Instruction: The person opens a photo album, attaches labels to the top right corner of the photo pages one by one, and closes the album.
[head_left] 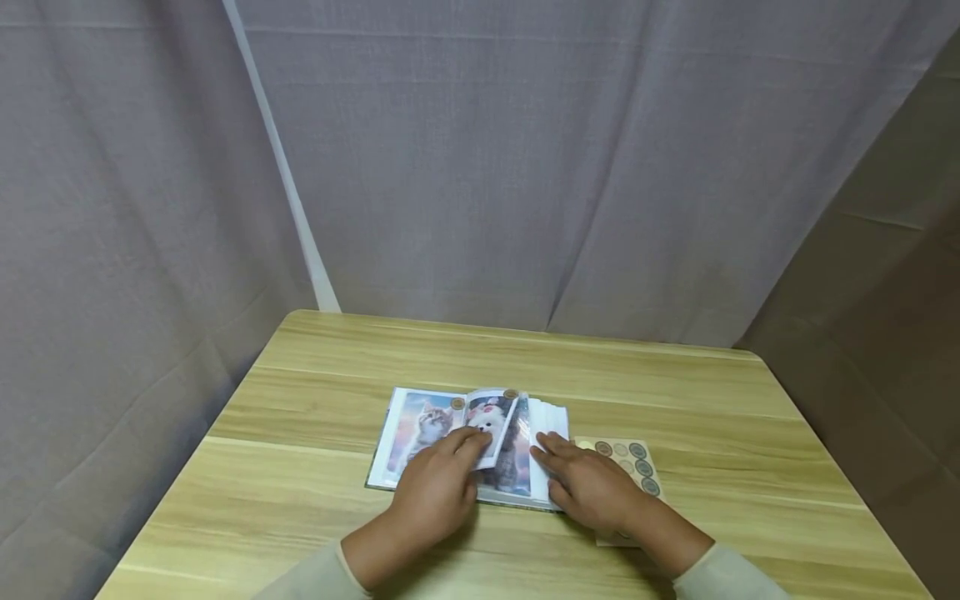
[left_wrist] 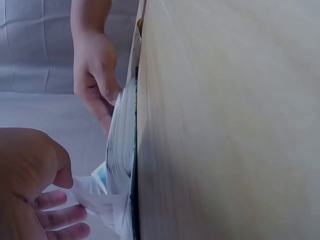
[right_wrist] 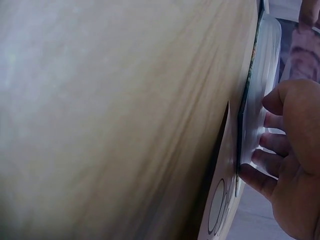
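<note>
A photo album [head_left: 393,437] lies spread on the table, with a kitten picture [head_left: 433,423] on its left side. My left hand [head_left: 435,492] pinches a lifted page [head_left: 491,402] that carries a picture of a fluffy white animal. In the left wrist view, that page's edge [left_wrist: 102,202] runs in between the thumb and fingers. Beneath it, a dark furry picture [head_left: 517,454] partly shows. My right hand [head_left: 592,487] rests with extended fingers on the white page stack [head_left: 551,412] at the album's right. Under the right wrist, partly hidden, is a sheet of round stickers [head_left: 637,467].
The wooden table [head_left: 262,517] reaches to a grey curtain [head_left: 465,167] at the back and sides. One round brown sticker [head_left: 457,403] is at the kitten picture's corner, and another round sticker [head_left: 511,394] is at the lifted page's top.
</note>
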